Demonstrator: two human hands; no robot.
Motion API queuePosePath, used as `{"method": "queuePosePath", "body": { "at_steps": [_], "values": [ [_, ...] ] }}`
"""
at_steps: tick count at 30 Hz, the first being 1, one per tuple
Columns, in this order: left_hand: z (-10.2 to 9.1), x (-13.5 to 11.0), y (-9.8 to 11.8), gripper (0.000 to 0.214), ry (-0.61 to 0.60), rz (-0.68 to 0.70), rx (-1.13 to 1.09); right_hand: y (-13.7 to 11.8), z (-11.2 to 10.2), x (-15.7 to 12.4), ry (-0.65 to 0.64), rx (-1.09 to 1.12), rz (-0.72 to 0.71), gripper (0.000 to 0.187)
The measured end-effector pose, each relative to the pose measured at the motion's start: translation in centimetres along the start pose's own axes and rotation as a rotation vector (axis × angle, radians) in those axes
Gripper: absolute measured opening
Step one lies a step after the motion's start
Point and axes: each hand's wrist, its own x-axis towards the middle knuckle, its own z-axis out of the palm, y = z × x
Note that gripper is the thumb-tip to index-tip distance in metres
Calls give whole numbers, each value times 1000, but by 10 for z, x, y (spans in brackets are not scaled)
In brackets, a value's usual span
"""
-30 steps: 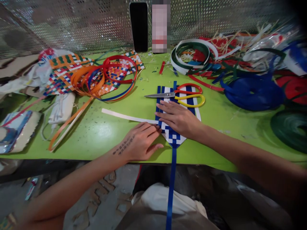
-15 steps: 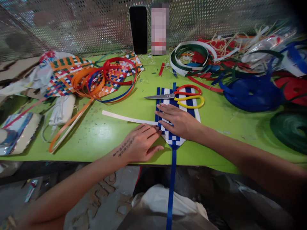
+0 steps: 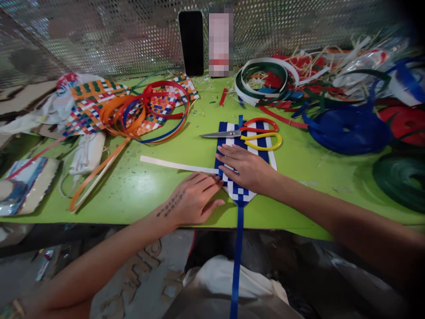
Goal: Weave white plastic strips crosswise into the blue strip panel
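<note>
A blue and white piece woven from flat strips (image 3: 239, 191) lies on the green table, its pointed end towards me. My right hand (image 3: 249, 170) rests flat across its middle, fingers stretched to the left. My left hand (image 3: 198, 199) lies palm down at the piece's left edge, fingertips touching it and thumb held apart. A loose white strip (image 3: 175, 165) runs leftward from the weave, just beyond my left fingers. Scissors with one red and one yellow handle (image 3: 244, 134) lie across the far part of the weave. From the near point a long blue strip (image 3: 238, 252) hangs over the table edge.
Orange and red strip coils (image 3: 111, 116) lie on a multicoloured woven piece (image 3: 84, 106) at the left. White and green coils (image 3: 239, 84), a blue roll (image 3: 348, 133) and a green roll (image 3: 395, 181) occupy the right. A dark phone (image 3: 191, 44) stands against the mesh.
The blue strip at the weave's left edge has closed up against its neighbour, and the narrow gap there is gone. Both hands keep nearly the same places.
</note>
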Motion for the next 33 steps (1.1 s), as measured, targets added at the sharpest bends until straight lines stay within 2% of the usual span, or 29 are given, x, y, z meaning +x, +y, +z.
{"method": "queuePosePath", "body": {
  "at_steps": [7, 12, 17, 23, 28, 31, 33],
  "values": [
    [1, 0, -2, 33, 20, -14, -45, 2, 3, 0, 12, 16, -2, 44],
    [3, 4, 3, 23, 73, -89, -36, 4, 6, 0, 23, 18, 0, 43],
    [4, 5, 10, 24, 81, -109, 2, 5, 8, 0, 32, 24, -7, 45],
    [3, 6, 6, 24, 123, -211, -44, 5, 7, 2, 43, -7, -40, 43],
    [-11, 1, 0, 19, 164, -244, 45, 6, 7, 3, 53, 12, -45, 43],
    [-28, -8, -8, 16, 224, -352, 242, 8, 7, 3, 45, 44, -45, 43],
    [-40, -16, -17, 21, 306, -475, 369, 10, 8, 3, 42, 54, -46, 44]
  ]
}}
